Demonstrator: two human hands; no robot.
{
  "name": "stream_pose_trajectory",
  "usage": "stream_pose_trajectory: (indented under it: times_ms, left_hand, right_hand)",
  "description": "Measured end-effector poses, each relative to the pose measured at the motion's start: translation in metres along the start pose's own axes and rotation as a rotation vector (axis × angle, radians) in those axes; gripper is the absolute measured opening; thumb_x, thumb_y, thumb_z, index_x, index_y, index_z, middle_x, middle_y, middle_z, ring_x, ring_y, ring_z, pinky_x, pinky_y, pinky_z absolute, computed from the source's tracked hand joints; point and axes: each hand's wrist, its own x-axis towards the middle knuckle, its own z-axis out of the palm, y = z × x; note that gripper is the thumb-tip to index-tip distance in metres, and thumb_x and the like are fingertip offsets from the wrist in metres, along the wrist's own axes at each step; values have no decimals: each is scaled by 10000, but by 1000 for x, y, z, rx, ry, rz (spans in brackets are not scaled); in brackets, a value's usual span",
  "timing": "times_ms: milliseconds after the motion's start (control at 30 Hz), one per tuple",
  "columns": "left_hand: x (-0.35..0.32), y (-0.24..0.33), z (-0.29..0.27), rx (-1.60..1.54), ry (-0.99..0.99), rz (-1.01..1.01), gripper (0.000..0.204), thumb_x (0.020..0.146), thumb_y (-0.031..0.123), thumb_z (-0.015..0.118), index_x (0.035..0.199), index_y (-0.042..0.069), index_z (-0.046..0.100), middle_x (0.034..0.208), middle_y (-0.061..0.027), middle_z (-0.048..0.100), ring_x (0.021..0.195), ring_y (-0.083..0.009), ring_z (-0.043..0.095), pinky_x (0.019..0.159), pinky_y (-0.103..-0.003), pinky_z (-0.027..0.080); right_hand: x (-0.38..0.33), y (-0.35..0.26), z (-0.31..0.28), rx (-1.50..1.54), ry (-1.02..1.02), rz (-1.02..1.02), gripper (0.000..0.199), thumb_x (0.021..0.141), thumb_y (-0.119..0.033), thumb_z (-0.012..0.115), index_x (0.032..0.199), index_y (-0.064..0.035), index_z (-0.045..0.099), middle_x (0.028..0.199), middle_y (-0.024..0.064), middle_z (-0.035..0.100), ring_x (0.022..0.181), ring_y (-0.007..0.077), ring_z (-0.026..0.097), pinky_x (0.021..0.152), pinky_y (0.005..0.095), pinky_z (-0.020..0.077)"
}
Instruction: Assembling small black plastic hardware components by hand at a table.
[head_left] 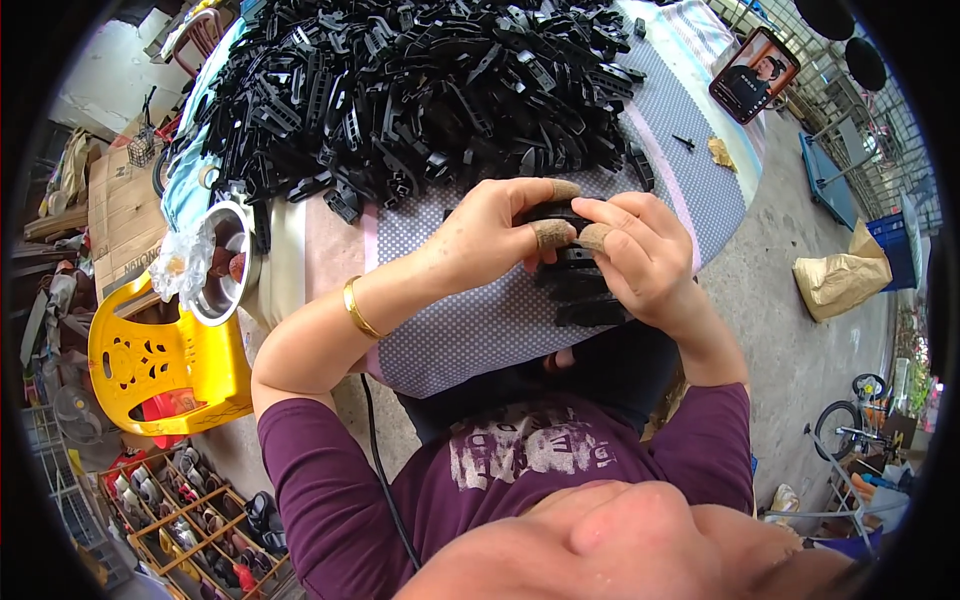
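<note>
My left hand and my right hand meet over the near edge of the cloth-covered table, both closed on a black plastic part. Fingers hide most of it, so its full shape cannot be made out. Tan wraps cover several fingertips, and a gold bangle circles my left wrist. Just below the hands, several similar black parts lie together at the table's edge. Beyond them spreads a large heap of black plastic parts, many long and ribbed with slots.
A phone showing a video stands at the table's far right. One small black piece and a yellowish scrap lie nearby. At left, a metal bowl sits by a yellow plastic chair. A paper sack rests on the right floor.
</note>
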Motion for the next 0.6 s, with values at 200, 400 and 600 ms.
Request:
stream_pose_trajectory:
  times_ms: [200, 400, 600]
  left_hand:
    - [-3, 2, 3, 216, 111, 247, 403, 785, -25, 636, 1178, 19, 559, 874, -66, 659, 701, -83, 589, 651, -227, 493]
    - [-6, 2, 7, 352, 100, 336, 391, 752, -77, 623, 1131, 10, 580, 1010, -149, 656, 920, -184, 649, 759, -275, 512]
    - [1, -2, 5, 452, 113, 446, 369, 757, 5, 654, 1120, 22, 586, 944, -141, 655, 858, -240, 644, 745, -315, 504]
  right_hand:
    - [8, -3, 0, 262, 163, 370, 342, 676, -65, 712, 993, 10, 607, 937, 117, 640, 821, 258, 600, 717, 324, 481]
    - [-6, 8, -9, 353, -148, 428, 323, 699, -116, 724, 956, 41, 609, 821, 139, 626, 751, 241, 610, 669, 300, 463]
    - [-8, 15, -12, 318, -184, 468, 255, 713, -113, 725, 871, 54, 614, 746, 121, 612, 642, 200, 596, 576, 287, 449]
